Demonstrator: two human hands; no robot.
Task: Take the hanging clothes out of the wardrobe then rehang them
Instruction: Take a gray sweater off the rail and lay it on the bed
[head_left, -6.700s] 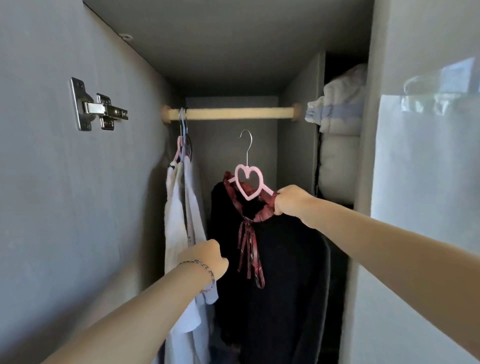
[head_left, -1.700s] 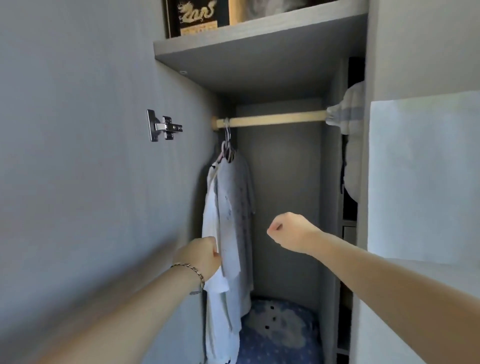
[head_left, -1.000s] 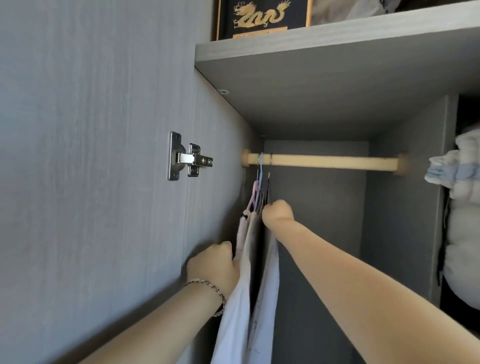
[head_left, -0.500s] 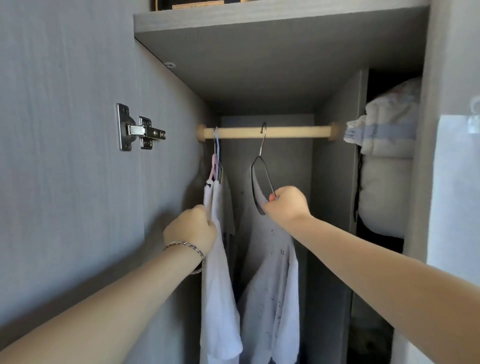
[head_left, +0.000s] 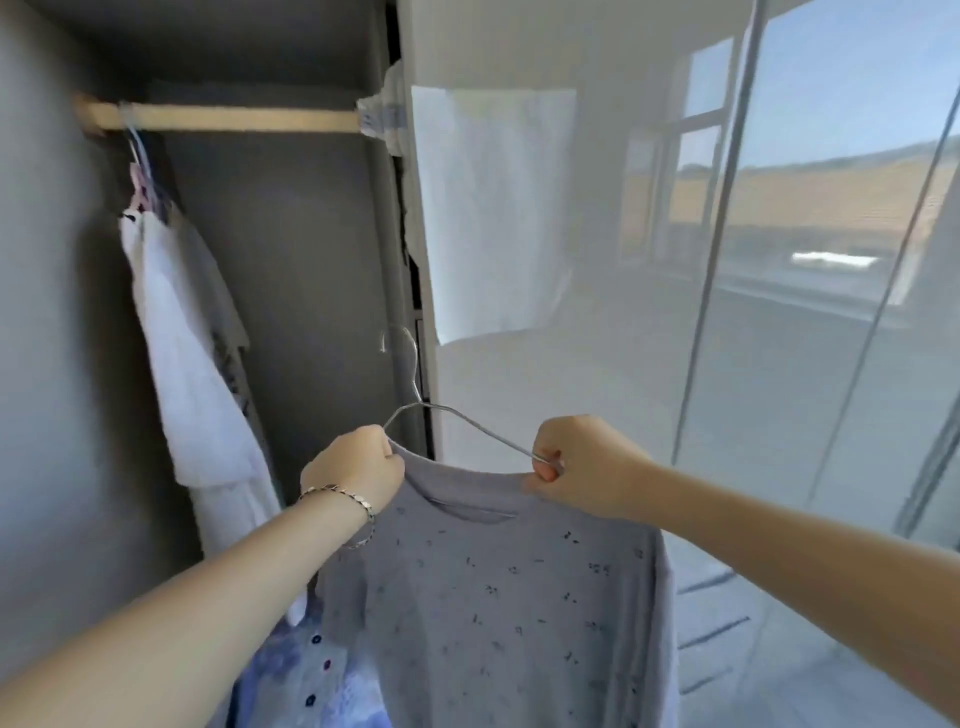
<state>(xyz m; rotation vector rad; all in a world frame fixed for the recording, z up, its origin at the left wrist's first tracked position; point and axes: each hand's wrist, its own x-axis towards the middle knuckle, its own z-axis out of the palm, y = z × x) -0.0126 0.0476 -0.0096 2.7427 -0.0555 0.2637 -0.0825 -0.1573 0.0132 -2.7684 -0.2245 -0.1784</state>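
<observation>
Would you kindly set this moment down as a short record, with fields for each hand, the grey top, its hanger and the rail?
left hand: grips one shoulder of the grey top
right hand: pinches an arm of the wire hanger together with the top's neckline
grey top: hangs on the wire hanger, held up between both hands
wire hanger: hook free, below and clear of the rail
rail: white garment hangs at its left end

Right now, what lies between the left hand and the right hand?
In the head view, the wire hanger rises between the left hand and the right hand, with the collar of the grey shirt just below it.
</observation>
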